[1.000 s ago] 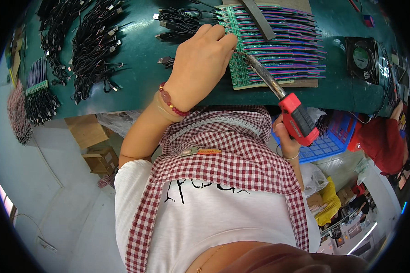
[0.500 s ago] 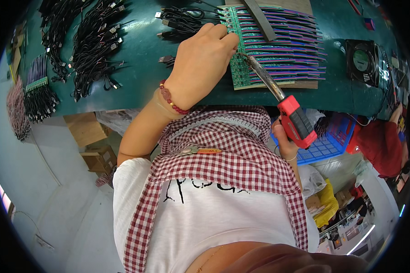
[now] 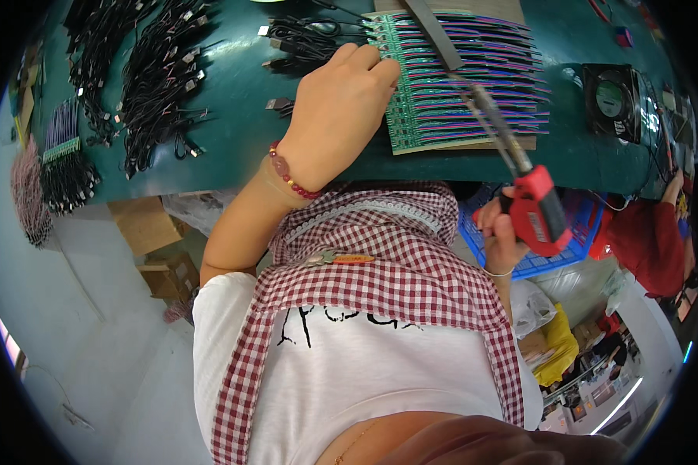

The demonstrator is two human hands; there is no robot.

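Note:
My left hand (image 3: 341,112) is closed in a pinch at the left edge of a panel of green circuit boards (image 3: 404,116); what its fingertips hold is hidden behind the knuckles. Black USB cables (image 3: 306,35) lie just beyond and left of that hand, some running to the panel's far left corner. Rows of thin coloured wires (image 3: 496,89) stretch rightward from the boards. At the right, my right hand (image 3: 500,236) is wrapped round the red and black handle of a soldering gun (image 3: 541,213). Its metal barrel is smeared by motion, with the tip over the wires.
A grey flat bar (image 3: 434,35) lies across the panel. A black fan (image 3: 613,105) stands on the table's right. Bundles of black cables (image 3: 163,85) cover the left side. Below the table edge is a blue basket (image 3: 589,232); another person's red sleeve (image 3: 647,252) is beside it.
The soldering gun has swung right, its tip leaving the spot beside my left fingers. My right hand has come further into view. My left hand has barely moved.

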